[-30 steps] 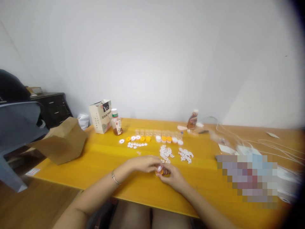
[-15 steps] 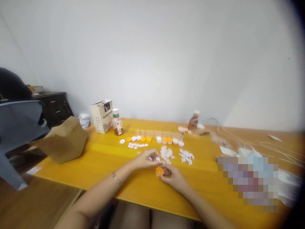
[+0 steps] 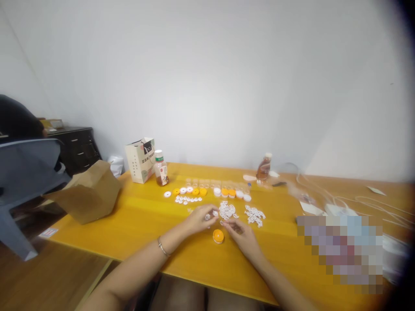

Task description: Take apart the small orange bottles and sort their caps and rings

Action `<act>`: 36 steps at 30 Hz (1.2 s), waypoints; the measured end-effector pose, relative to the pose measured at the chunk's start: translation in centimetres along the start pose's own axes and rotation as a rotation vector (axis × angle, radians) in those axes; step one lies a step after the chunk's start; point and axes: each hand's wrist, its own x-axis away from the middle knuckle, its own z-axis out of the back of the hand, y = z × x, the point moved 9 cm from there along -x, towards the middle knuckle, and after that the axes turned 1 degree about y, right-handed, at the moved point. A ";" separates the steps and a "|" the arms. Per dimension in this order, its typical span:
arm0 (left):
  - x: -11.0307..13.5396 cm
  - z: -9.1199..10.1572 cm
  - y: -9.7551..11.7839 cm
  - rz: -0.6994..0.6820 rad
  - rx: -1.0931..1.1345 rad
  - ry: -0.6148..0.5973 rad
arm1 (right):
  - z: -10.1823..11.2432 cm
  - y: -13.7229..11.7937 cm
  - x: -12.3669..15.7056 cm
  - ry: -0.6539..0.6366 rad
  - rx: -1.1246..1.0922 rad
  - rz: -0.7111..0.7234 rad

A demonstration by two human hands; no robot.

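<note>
My left hand (image 3: 201,219) is closed, with small white plastic pieces (image 3: 215,213) at its fingertips. Beside it, the fingers of my right hand (image 3: 240,234) pinch a small white part (image 3: 222,222), too small to make out fully. An orange round cup-like part (image 3: 218,236) rests on the table just below and between both hands, its hollow side up. Right behind the hands lies a pile of white openwork plastic pieces (image 3: 228,210), with a second pile (image 3: 254,214) to its right.
Orange and white round caps (image 3: 202,191), small white knobs (image 3: 185,201) and clear cups (image 3: 210,183) form rows behind. Bottles (image 3: 161,168) (image 3: 263,167), a paper bag (image 3: 140,160) and brown paper (image 3: 94,192) stand around. Cables (image 3: 366,203) lie on the right.
My right hand has let go of the orange part, which now sits on the table, and has moved up to pinch a small white part. The left hand has hardly moved.
</note>
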 end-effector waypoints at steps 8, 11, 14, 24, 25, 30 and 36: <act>-1.8 -1.5 0.6 -0.066 -0.258 -0.115 | -0.1 -2.6 -3.5 -0.076 -0.006 0.053; -2.8 -0.5 0.5 -0.079 -0.287 -0.031 | 0.2 -3.3 -4.6 -0.053 -0.014 0.075; -3.0 0.6 0.3 -0.088 -0.334 0.115 | 0.5 -3.2 -5.3 -0.010 -0.065 0.086; -1.6 -2.0 1.0 -0.321 -0.713 0.154 | 0.9 -0.6 -4.8 0.028 -0.293 -0.042; -1.5 -2.3 1.0 -0.324 -0.722 0.132 | 1.0 -0.5 -4.7 0.027 -0.283 -0.045; -1.3 -2.4 1.2 -0.296 -0.687 0.076 | 1.2 -1.0 -4.4 0.022 -0.190 -0.012; -1.3 -2.2 1.1 -0.318 -0.575 0.080 | 1.8 -1.4 -4.1 0.096 -0.138 0.007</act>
